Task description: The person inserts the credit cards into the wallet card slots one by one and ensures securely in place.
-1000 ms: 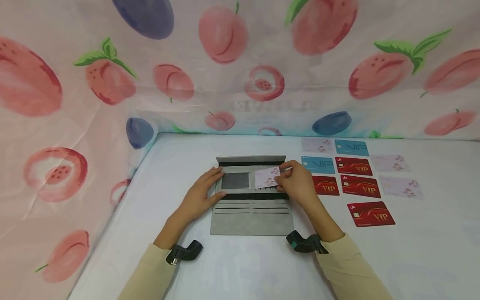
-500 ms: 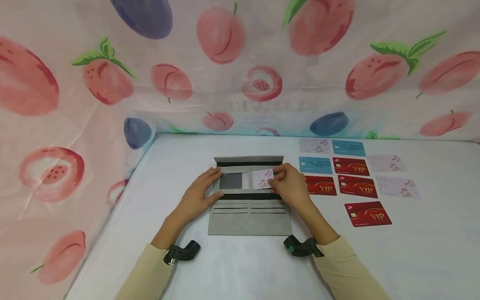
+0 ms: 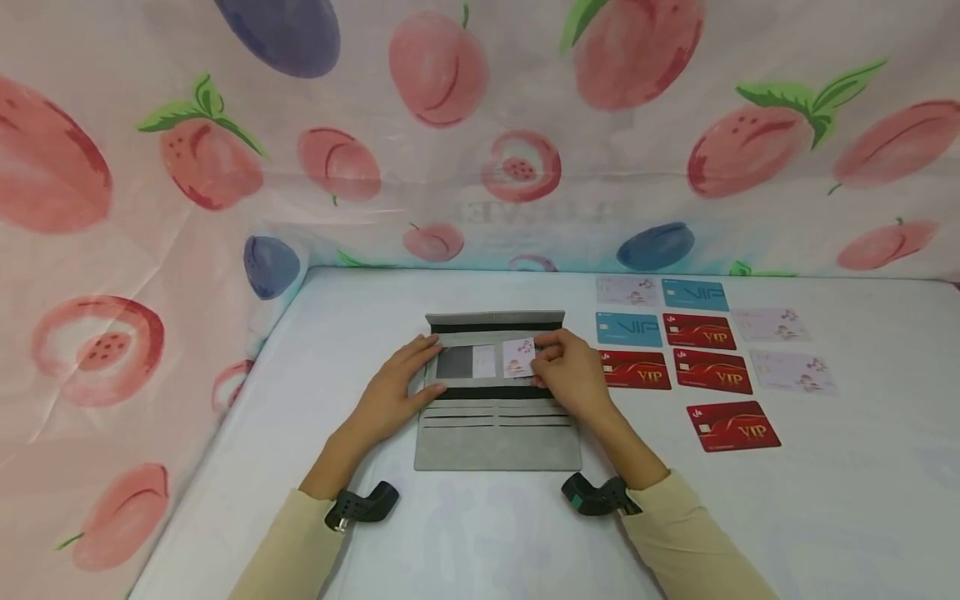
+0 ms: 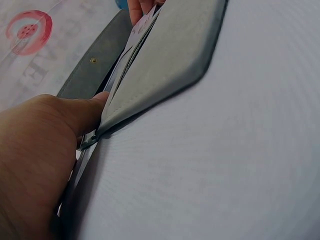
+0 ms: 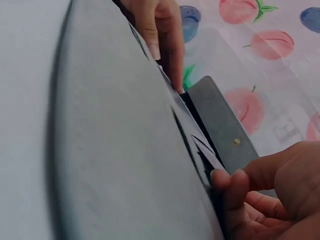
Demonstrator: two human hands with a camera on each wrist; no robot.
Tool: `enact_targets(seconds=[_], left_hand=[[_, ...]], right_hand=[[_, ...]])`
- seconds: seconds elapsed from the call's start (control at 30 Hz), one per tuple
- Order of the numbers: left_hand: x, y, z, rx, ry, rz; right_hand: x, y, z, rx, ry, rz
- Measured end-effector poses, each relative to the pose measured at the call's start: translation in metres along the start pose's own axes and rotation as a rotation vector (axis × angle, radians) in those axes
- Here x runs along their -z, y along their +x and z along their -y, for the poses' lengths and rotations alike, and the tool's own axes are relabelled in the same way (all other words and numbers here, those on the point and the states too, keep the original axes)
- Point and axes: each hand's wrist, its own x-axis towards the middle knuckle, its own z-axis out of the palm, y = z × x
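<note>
An unfolded grey wallet (image 3: 498, 450) lies on the white table, its card slots facing up. My left hand (image 3: 393, 390) rests on the wallet's left edge with spread fingers; the left wrist view shows its thumb (image 4: 92, 110) against the edge. At the wallet's right side, my right hand (image 3: 572, 375) pinches the right end of a pale pink flowered card (image 3: 517, 358). The card's left end shows behind the dark window (image 3: 453, 363), while its middle is hidden by a grey strip. In the right wrist view, thumb and fingers meet at the card's edge (image 5: 212, 156).
Right of the wallet lie several cards: red VIP cards (image 3: 733, 427), blue VIP cards (image 3: 693, 294) and pale flowered cards (image 3: 793, 372). A fruit-printed cloth (image 3: 480, 150) hangs behind and to the left. The wallet's top flap (image 3: 495, 318) stands partly raised.
The right hand has moved left, sliding the card further behind the window; more of its left end shows there and less on the right. The left hand has stayed on the wallet's edge.
</note>
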Motion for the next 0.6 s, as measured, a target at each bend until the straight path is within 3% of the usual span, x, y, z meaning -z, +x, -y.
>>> enact_targets(seconds=[0.4, 0.6], left_hand=[[0.0009, -0.0003, -0.001, -0.013, 0.006, 0.0], [0.0016, -0.0004, -0.0019, -0.004, 0.006, 0.002]], right_hand=[[-0.0091, -0.0013, 0.0008, 0.011, 0.011, -0.017], [-0.0084, 0.0013, -0.0008, 0.05, -0.029, 0.038]])
